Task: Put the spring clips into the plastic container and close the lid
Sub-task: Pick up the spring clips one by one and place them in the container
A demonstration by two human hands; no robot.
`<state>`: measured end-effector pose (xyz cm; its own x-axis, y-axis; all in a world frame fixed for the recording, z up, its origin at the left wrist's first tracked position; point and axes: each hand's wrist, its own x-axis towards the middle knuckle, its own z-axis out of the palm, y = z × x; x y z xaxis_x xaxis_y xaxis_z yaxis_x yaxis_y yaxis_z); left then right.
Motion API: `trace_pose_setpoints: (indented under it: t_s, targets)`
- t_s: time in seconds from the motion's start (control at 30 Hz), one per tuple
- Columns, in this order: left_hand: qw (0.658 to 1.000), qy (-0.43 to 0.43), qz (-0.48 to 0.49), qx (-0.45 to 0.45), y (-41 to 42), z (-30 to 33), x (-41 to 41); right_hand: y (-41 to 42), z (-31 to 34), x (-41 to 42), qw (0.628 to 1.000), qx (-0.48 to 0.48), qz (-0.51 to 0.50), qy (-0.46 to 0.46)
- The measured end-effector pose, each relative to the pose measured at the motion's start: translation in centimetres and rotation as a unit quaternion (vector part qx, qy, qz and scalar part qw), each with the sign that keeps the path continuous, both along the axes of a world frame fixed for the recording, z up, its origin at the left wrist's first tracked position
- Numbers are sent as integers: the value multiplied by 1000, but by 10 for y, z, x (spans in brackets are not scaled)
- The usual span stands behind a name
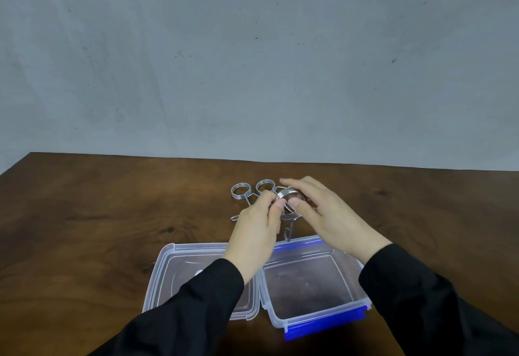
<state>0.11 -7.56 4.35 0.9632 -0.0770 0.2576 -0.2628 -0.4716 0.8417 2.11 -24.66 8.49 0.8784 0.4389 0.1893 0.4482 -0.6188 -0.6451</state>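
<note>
A metal spring clip point(287, 196) is lifted off the table, pinched between my left hand point(259, 226) and my right hand point(323, 212); its wire handles hang down towards the container. Two more spring clips lie on the table behind my hands, one point(240, 191) at the left and one point(265, 185) beside it, partly hidden by my fingers. Below my hands the clear plastic container point(314, 280) with blue latches stands open and holds nothing. Its clear lid point(168, 274) lies flat to the left of it, partly under my left sleeve.
The dark wooden table point(98, 215) runs back to a grey wall point(252, 60). Its left corner is cut off at the far left. Bare wood lies left and right of the container and lid.
</note>
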Motion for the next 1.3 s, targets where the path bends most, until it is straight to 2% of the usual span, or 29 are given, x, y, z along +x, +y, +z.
trace_pose_setpoints:
  t_s: [0.1,0.23,0.3,0.37,0.43,0.5,0.53,0.67,0.73,0.87,1.0,1.1,1.2,1.3]
  targets:
    - [996,19,39,-82,-4,7,-6,-1,-6,-16,997,-69,-33,28]
    - [979,100,-37,-173,-12,12,-24,-6,-30,-28,991,-74,-73,-88]
    - [976,120,-43,-177,-13,4,-30,-15,-32,-30,994,-79,-48,-51]
    - [988,107,31,-103,-5,-11,-33,-25,-31,-31,991,-128,1,39]
    - [989,78,100,74,11,-33,-36,-32,-32,-31,980,-173,45,92]
    - [964,91,90,234,24,-54,-40,-33,-35,-30,972,-192,61,124]
    - [954,112,75,267,26,-61,-42,-34,-39,-26,965,-208,66,142]
    - [961,144,47,230,22,-67,-36,-24,-53,-14,926,-292,106,213]
    - [969,140,39,199,18,-65,-29,-16,-59,-10,915,-323,117,214]
    - [972,121,33,198,18,-64,-18,-3,-70,-6,906,-355,131,187]
    - [977,88,33,193,30,-65,-13,-1,-81,-6,911,-360,132,152]
    - [979,32,75,186,54,-73,-15,-4,-70,-7,923,-338,132,132]
    - [956,-38,126,261,94,-90,-14,-4,-56,1,965,-247,83,12]
    - [936,-6,105,337,116,-102,-16,4,-52,28,983,-181,17,-19]
